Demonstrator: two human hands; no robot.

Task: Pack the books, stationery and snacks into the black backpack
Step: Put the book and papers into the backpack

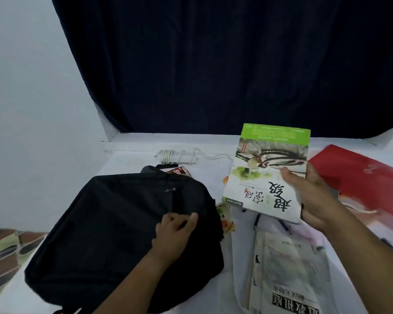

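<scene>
The black backpack (114, 227) lies flat on the white table, left of centre. My left hand (176, 232) rests on its right side, fingers pinching the fabric near the edge. My right hand (313, 196) holds a white and green book (263, 171) lifted above the table, right of the backpack. A second pale book (290, 275) lies flat below it. Pens (284, 225) show beside it, blurred. A red snack packet (179, 171) peeks out behind the backpack's top. Colourful snack wrappers (226, 220) lie between backpack and books.
A red folder (361, 177) lies at the right of the table. A white coiled cable (179, 156) sits near the back edge. A dark curtain (213, 64) hangs behind. A patterned cloth (2, 252) shows at the lower left.
</scene>
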